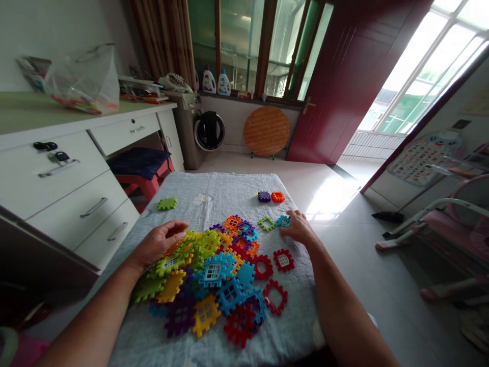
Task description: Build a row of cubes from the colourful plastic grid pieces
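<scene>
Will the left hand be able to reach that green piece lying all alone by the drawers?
Probably yes. The green piece lies just beyond the left hand, with only bare cloth between them and nothing on top of it.

Cloth-covered table (229,188), pale blue-grey quilted cover, fills centre of frame. Heap of interlocking plastic tiles (214,275) at lower centre: yellow, green, blue, purple, red and orange, overlapping. Red tiles (283,260) lie singly along heap's right edge. Green frame tile (266,223) and teal tile (283,221) side by side just above heap, to right. Green solid tile (167,204) alone toward upper left. Purple tile (264,196) touches orange tile (277,197) toward upper right.
</scene>
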{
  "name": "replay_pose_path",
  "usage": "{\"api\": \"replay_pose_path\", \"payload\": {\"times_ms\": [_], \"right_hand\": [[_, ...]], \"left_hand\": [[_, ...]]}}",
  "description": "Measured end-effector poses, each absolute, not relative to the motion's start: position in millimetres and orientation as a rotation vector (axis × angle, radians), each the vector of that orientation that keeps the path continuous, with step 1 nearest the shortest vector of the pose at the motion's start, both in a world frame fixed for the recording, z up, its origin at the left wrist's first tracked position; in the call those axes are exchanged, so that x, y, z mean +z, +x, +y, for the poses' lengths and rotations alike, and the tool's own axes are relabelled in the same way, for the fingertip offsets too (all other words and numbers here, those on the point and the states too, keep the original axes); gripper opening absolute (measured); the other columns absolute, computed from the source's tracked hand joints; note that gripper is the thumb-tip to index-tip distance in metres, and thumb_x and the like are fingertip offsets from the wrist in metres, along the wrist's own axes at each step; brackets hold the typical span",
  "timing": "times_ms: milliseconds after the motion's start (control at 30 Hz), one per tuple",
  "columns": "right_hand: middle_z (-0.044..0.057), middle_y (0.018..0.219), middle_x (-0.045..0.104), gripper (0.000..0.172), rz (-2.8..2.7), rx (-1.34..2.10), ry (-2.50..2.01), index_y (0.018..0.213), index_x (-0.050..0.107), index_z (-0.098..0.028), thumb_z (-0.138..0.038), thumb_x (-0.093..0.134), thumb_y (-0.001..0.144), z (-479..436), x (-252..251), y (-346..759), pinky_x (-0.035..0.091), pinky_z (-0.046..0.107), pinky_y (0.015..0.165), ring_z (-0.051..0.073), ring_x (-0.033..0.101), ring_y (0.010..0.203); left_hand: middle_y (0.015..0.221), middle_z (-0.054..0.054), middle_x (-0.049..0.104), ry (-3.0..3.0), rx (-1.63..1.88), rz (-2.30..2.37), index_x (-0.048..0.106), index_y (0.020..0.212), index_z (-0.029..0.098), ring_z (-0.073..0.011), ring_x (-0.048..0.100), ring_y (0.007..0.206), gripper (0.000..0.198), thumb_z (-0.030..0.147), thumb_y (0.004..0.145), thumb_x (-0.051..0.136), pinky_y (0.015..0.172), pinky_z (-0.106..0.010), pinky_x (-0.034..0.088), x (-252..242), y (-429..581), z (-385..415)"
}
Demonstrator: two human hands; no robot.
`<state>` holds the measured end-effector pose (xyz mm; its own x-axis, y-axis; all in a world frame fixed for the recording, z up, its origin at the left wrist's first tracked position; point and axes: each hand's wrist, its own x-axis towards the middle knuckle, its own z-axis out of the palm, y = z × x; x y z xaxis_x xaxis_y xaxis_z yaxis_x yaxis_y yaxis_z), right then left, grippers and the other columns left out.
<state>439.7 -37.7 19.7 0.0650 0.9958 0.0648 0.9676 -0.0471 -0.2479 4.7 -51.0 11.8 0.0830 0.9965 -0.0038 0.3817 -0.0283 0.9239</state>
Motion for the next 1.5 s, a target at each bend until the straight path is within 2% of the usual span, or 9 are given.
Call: {"api": "replay_pose_path", "payload": {"times_ms": [167, 500, 667, 767, 1000, 1133, 1300, 1400, 1500], "right_hand": [[0.012, 0.112, 0.054, 0.059, -1.998, 0.210, -2.151, 0.118, 0.056, -0.015, -0.046, 0.063, 0.069, -36, 18, 441, 0.038, 0.032, 0.087, 0.026, 0.050, 0.104], [0.010, 0.105, 0.055, 0.050, -1.981, 0.176, -2.099, 0.110, 0.059, -0.017, -0.037, 0.066, 0.065, -32, 31, 434, 0.038, 0.031, 0.083, 0.024, 0.050, 0.096], [0.008, 0.114, 0.052, 0.053, -2.098, 0.087, -1.864, 0.117, 0.055, -0.023, -0.036, 0.066, 0.066, -3, 57, 404, 0.034, 0.034, 0.089, 0.025, 0.045, 0.104], [0.008, 0.113, 0.052, 0.054, -2.207, 0.042, -1.820, 0.117, 0.055, -0.024, -0.037, 0.068, 0.065, 27, 65, 380, 0.031, 0.036, 0.091, 0.027, 0.042, 0.105], [0.007, 0.127, 0.046, 0.058, -2.461, 0.095, -1.844, 0.120, 0.055, -0.026, -0.036, 0.068, 0.065, 88, 53, 344, 0.024, 0.043, 0.100, 0.029, 0.036, 0.115], [0.007, 0.129, 0.047, 0.060, -2.501, 0.139, -1.889, 0.117, 0.059, -0.027, -0.031, 0.072, 0.059, 102, 45, 340, 0.021, 0.050, 0.102, 0.031, 0.037, 0.115], [0.008, 0.137, 0.042, 0.075, -2.507, 0.163, -1.892, 0.133, 0.047, -0.027, -0.041, 0.072, 0.063, 116, 60, 352, 0.028, 0.044, 0.100, 0.031, 0.038, 0.118], [0.009, 0.137, 0.042, 0.072, -2.504, 0.159, -1.896, 0.136, 0.044, -0.025, -0.043, 0.066, 0.070, 121, 69, 359, 0.030, 0.041, 0.097, 0.031, 0.039, 0.118], [0.008, 0.134, 0.047, 0.070, -2.560, 0.170, -1.887, 0.131, 0.050, -0.027, -0.040, 0.070, 0.066, 119, 65, 355, 0.029, 0.044, 0.099, 0.033, 0.039, 0.119]], "left_hand": [[0.099, -0.009, 0.072, 1.538, 0.938, 1.424, 0.068, 0.097, 0.017, -0.0271, 0.066, 0.094, 0.053, 0.056, 0.061, 0.073, 0.092, -0.040, 0.050, 15, 6, -52], [0.105, -0.009, 0.070, 1.524, 0.903, 1.406, 0.066, 0.102, 0.018, -0.0268, 0.065, 0.099, 0.056, 0.057, 0.063, 0.071, 0.090, -0.038, 0.052, 10, 3, -50], [0.103, -0.010, 0.071, 1.511, 0.913, 1.431, 0.067, 0.099, 0.018, -0.0281, 0.065, 0.100, 0.060, 0.063, 0.059, 0.071, 0.092, -0.039, 0.051, 13, 5, -50], [0.103, -0.010, 0.071, 1.512, 0.916, 1.437, 0.067, 0.098, 0.018, -0.0281, 0.065, 0.098, 0.060, 0.063, 0.058, 0.071, 0.091, -0.038, 0.052, 16, 6, -51], [0.104, -0.009, 0.071, 1.539, 0.898, 1.412, 0.066, 0.101, 0.019, -0.0266, 0.065, 0.100, 0.051, 0.056, 0.066, 0.069, 0.093, -0.038, 0.050, 11, 2, -48], [0.105, -0.010, 0.070, 1.527, 0.893, 1.395, 0.065, 0.103, 0.018, -0.0267, 0.065, 0.100, 0.051, 0.054, 0.067, 0.069, 0.094, -0.039, 0.049, 8, 1, -47], [0.107, -0.010, 0.069, 1.536, 0.878, 1.381, 0.065, 0.104, 0.019, -0.0269, 0.064, 0.103, 0.051, 0.054, 0.068, 0.069, 0.097, -0.040, 0.048, 6, -2, -47], [0.107, -0.010, 0.070, 1.537, 0.887, 1.389, 0.066, 0.103, 0.019, -0.0271, 0.064, 0.103, 0.052, 0.056, 0.067, 0.069, 0.097, -0.040, 0.048, 7, -1, -47], [0.105, -0.010, 0.071, 1.535, 0.901, 1.401, 0.067, 0.102, 0.018, -0.0271, 0.065, 0.101, 0.054, 0.057, 0.064, 0.070, 0.094, -0.039, 0.049, 9, 0, -47]]}}
